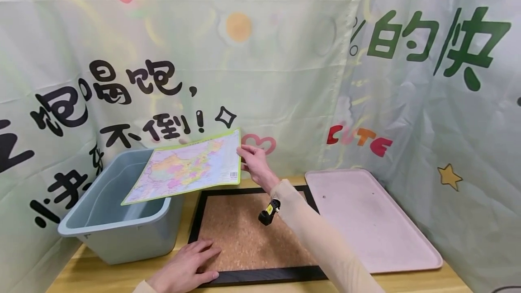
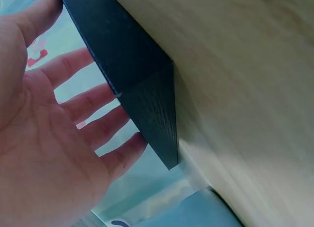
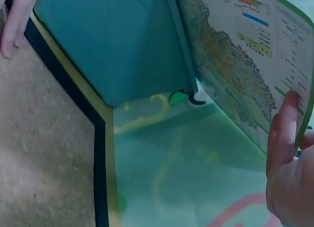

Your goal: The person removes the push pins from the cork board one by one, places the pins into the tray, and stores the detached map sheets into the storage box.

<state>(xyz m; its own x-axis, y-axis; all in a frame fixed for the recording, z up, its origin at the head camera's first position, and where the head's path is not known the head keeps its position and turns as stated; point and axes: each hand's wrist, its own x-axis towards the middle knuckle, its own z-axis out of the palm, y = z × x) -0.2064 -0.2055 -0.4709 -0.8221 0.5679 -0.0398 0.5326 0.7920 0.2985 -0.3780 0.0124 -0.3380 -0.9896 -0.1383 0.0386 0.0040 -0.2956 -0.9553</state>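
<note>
My right hand [image 1: 256, 165] pinches the right edge of a map sheet [image 1: 185, 166] with a green border, holding it up tilted. The sheet overlaps the opening of the blue-grey bin [image 1: 118, 226] in the head view. Its underside, printed with another map [image 3: 235, 65], faces the right wrist camera. My left hand [image 1: 185, 266] rests on the front left corner of a black-framed cork board [image 1: 248, 234]. In the left wrist view the fingers of the left hand [image 2: 73, 104] lie fairly straight along the black frame [image 2: 132, 60], thumb apart from them.
A pale pink tray [image 1: 366, 220] lies right of the cork board on the wooden table [image 1: 423, 281]. The bin stands close to the board's left side. A printed cloth [image 1: 281, 49] hangs behind and at both sides of the table.
</note>
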